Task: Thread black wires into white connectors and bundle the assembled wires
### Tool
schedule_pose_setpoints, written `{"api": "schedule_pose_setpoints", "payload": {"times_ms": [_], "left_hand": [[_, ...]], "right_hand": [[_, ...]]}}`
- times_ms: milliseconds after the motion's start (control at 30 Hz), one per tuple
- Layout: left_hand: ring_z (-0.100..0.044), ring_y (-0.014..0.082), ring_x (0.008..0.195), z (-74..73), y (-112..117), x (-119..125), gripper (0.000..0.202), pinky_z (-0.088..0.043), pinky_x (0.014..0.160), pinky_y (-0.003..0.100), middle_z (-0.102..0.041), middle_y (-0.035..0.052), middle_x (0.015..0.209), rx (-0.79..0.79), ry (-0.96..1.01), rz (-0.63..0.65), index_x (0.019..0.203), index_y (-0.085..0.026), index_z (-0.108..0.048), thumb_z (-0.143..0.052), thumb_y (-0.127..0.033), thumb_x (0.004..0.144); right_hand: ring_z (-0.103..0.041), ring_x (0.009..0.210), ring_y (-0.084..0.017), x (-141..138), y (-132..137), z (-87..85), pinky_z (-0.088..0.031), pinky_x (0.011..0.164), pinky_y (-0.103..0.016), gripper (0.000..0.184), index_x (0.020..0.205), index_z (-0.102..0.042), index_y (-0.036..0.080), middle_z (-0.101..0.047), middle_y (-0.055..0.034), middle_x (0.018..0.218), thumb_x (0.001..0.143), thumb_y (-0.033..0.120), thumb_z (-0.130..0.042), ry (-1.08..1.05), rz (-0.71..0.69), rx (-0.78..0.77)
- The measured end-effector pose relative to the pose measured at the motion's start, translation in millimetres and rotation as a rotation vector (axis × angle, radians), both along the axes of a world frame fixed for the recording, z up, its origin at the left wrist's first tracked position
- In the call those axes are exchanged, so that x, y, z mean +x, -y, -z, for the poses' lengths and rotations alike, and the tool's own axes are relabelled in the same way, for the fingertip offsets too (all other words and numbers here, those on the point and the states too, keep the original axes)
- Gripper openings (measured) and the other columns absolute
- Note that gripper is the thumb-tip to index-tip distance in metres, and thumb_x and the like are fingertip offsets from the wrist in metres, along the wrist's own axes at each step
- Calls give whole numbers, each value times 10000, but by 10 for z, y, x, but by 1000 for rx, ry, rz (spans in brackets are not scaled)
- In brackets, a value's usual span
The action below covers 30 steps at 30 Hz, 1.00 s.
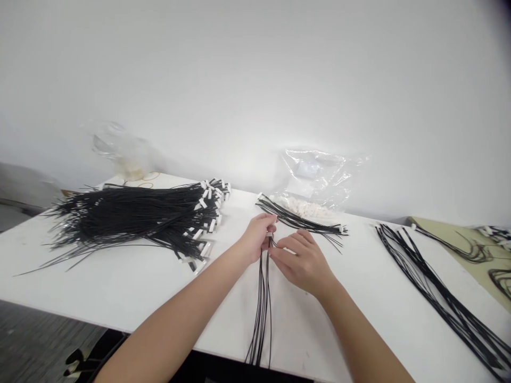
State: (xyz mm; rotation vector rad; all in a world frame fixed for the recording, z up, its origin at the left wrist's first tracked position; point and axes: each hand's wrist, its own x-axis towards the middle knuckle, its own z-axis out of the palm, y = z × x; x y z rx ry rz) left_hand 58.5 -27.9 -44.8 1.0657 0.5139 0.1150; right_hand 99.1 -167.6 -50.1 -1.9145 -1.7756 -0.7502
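Note:
Between my hands, over the middle of the white table, is a small white connector (269,234) with several black wires (261,308) hanging down from it toward the front edge. My left hand (258,236) grips the connector with its fingers closed. My right hand (299,260) pinches a black wire just below the connector, on its right side. The wire ends inside the fingers are hidden. Just beyond my hands lies a loose bunch of black wires (295,217) with white connectors at its ends.
A large pile of black wire harnesses (139,213) with white connectors lies at the left. At the back stands a clear plastic bag (319,178) of small white connectors, and another clear bag (123,154) at back left. Long black wires (435,292) stretch across the right side.

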Motion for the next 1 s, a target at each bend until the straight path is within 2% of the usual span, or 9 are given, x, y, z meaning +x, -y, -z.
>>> {"api": "schedule_pose_setpoints", "payload": {"times_ms": [200, 333, 433, 533, 633, 767, 900, 1000], "left_hand": [[-232, 4, 329, -1, 6, -3, 244, -118, 321, 156, -333, -67, 550, 9, -17, 13, 750, -184, -489, -563, -400, 663], [-231, 3, 335, -2, 10, -4, 242, -128, 324, 150, -336, -67, 558, 0, -21, 22, 764, -188, -494, -562, -397, 663], [-232, 0, 339, -4, 12, -13, 243, -145, 329, 146, -339, -68, 568, -4, -17, 30, 772, -191, -494, -565, -396, 663], [-236, -1, 342, -8, 13, -19, 245, -158, 335, 148, -339, -68, 579, -15, -15, 42, 772, -192, -486, -570, -393, 661], [-200, -3, 339, -12, 9, -14, 246, -133, 335, 156, -327, -69, 576, -21, -16, 42, 775, -192, -481, -566, -396, 667], [-191, -4, 339, -12, -7, -7, 233, -120, 340, 159, -327, -68, 574, -8, -25, 35, 776, -193, -480, -555, -391, 678], [-188, -5, 339, -6, -17, -13, 227, -117, 342, 160, -324, -67, 576, -6, -24, 49, 772, -199, -476, -552, -391, 679], [-171, -5, 340, 0, -13, -13, 222, -104, 342, 166, -322, -67, 578, -3, -17, 52, 768, -201, -473, -551, -389, 679]], "right_hand": [[-444, 650, -91, 3, -47, 108, -320, 672, -274, 174, 814, -583, 214, -569, 9, 738, 754, 55, -547, 71, -31, 43], [-444, 638, -92, 35, -13, 81, -339, 650, -263, 176, 827, -585, 217, -573, 10, 728, 752, 61, -550, 20, -67, 78], [-481, 661, -106, 26, 17, 27, -370, 657, -269, 138, 850, -588, 207, -586, -6, 750, 762, 107, -552, -117, -109, 97], [-523, 692, -123, 2, 30, -20, -404, 646, -270, 116, 882, -594, 187, -592, -28, 764, 800, 175, -513, -454, -133, 174], [-504, 573, -102, 8, 21, -58, -402, 534, -240, 170, 804, -611, 174, -557, -14, 660, 839, 263, -471, -910, -47, 370], [-430, 437, -69, 129, 29, -118, -394, 473, -234, 237, 773, -589, 170, -466, 38, 529, 820, 384, -499, -1400, 70, 775], [-398, 431, -41, 364, 141, -179, -412, 466, -224, 249, 850, -582, 188, -437, 65, 578, 775, 423, -556, -1632, 81, 1077], [-375, 418, -24, 554, 276, -212, -420, 466, -201, 235, 919, -564, 226, -419, 88, 568, 800, 425, -526, -1791, 4, 1336]]}}
